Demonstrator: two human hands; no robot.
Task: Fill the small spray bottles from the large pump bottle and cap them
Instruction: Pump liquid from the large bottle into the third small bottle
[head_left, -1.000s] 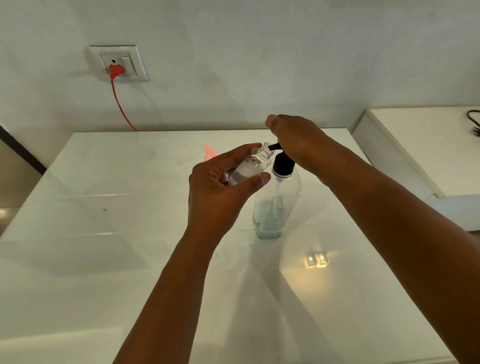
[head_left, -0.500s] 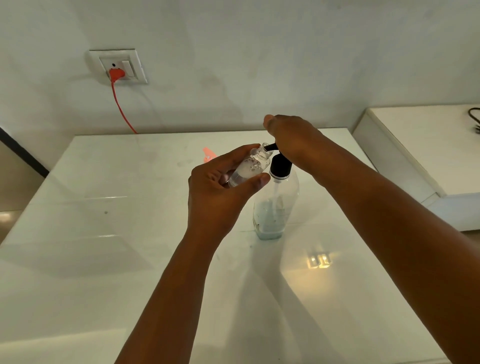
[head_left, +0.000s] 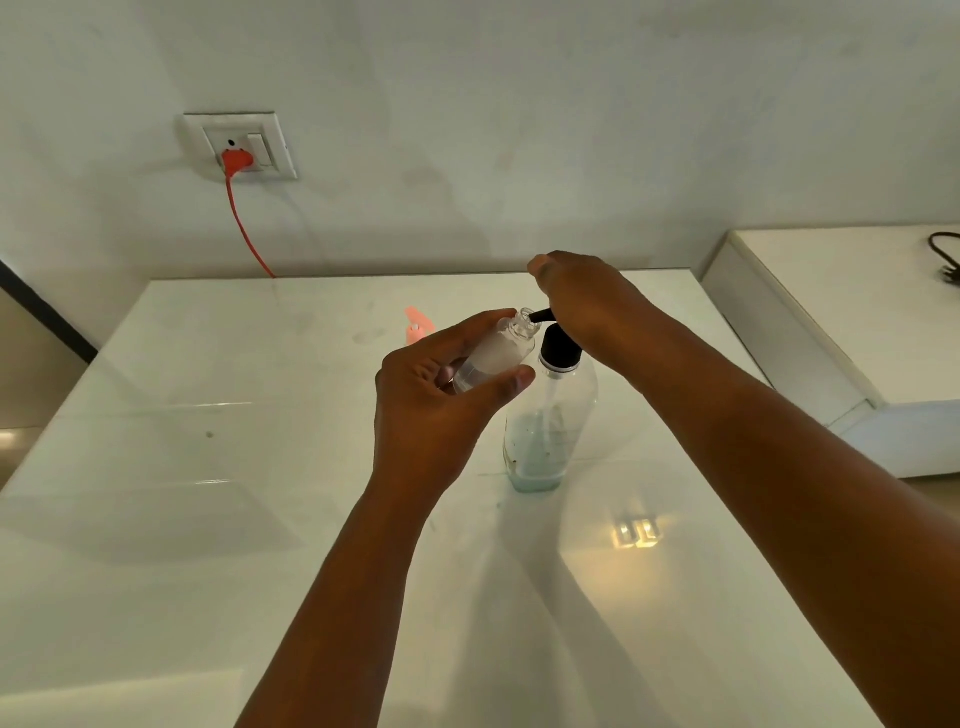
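The left hand (head_left: 441, 410) grips a small spray bottle (head_left: 493, 356) round its body, thumb on the near side and fingers behind, holding it tilted above the tabletop (head_left: 208, 467) so its open neck meets the black spout of the large pump bottle (head_left: 550, 426). The right hand (head_left: 587, 301) rests on top of the pump head, which it hides; its fingers look bent over the head, though whether they curl round it or only press down cannot be told.

The small bottle is clear, uncapped and looks partly full of a whitish liquid. It is probably light, stiff plastic, slick if wetted, and best held at mid-body as now, leaving the neck free. The large bottle stands upright on the tabletop, clear-walled, with only a shallow pale blue-green layer at the bottom and a dip tube running down into it. So nearly empty, it should be light and easy to tip, so the press should go straight down.

A pink cap-like piece (head_left: 415, 327) lies on the tabletop beyond the left hand.
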